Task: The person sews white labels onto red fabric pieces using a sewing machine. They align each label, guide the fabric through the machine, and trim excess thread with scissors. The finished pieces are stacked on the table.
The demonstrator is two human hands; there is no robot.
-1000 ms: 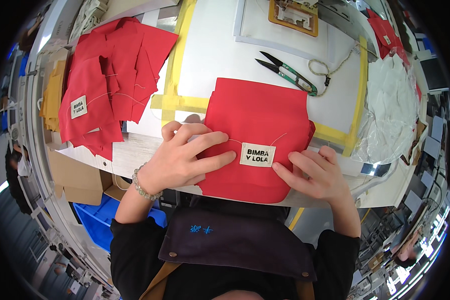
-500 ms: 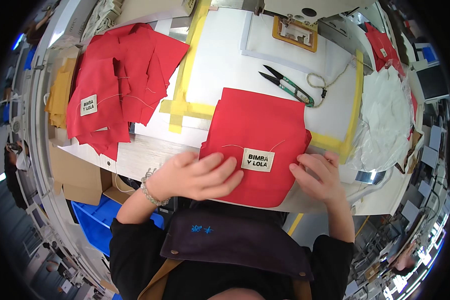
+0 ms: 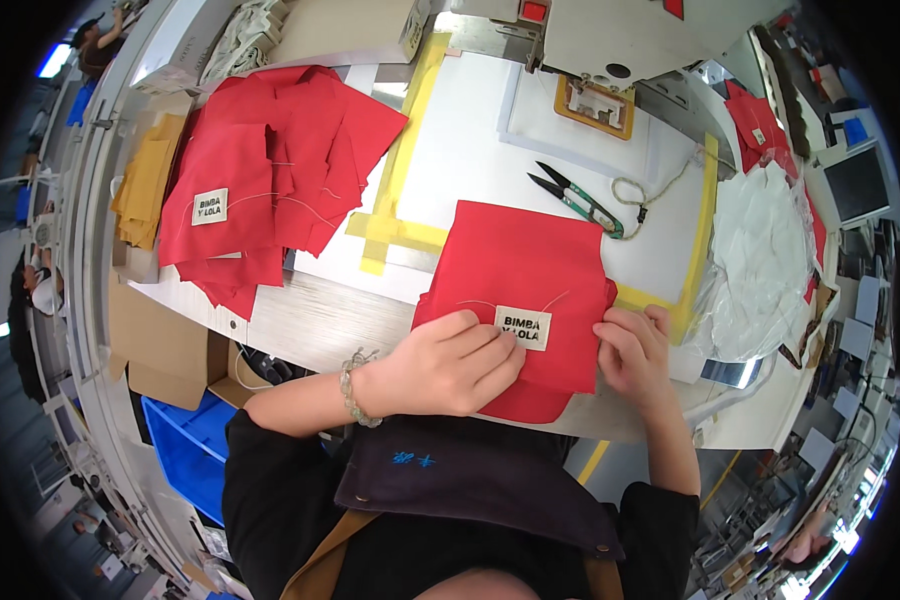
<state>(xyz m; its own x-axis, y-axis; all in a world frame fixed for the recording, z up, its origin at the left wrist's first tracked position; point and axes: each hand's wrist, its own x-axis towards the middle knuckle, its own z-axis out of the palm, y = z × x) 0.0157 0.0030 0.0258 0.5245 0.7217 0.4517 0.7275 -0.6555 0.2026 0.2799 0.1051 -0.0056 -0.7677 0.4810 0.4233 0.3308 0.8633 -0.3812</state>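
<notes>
A stack of red fabric pieces (image 3: 530, 250) lies at the table's front edge. Its top piece bears a cream label (image 3: 535, 340) with dark lettering, and loose thread ends stick out from the label's upper corners. My left hand (image 3: 450, 365), a beaded bracelet at its wrist, is closed with curled fingers at the label's left side; the fabric under them is partly hidden. At the right edge my right hand (image 3: 633, 355) pinches the top piece. Below the top piece's near edge, more red fabric shows. Green-handled thread snips (image 3: 578, 200) on a cord lie just beyond the stack.
More red pieces (image 3: 300, 150), one labelled, are heaped at left beside yellow pieces (image 3: 150, 180). A sewing machine (image 3: 620, 35) with an amber clamp frame (image 3: 595, 106) stands at the back. Yellow tape (image 3: 410, 232) borders the white work surface. Clear plastic wrapping (image 3: 765, 260) lies at right.
My left hand has moved right onto the label's edge and its fingers have curled in. My right hand has closed at the fabric's edge. The top piece's near edge has shifted, baring fabric beneath.
</notes>
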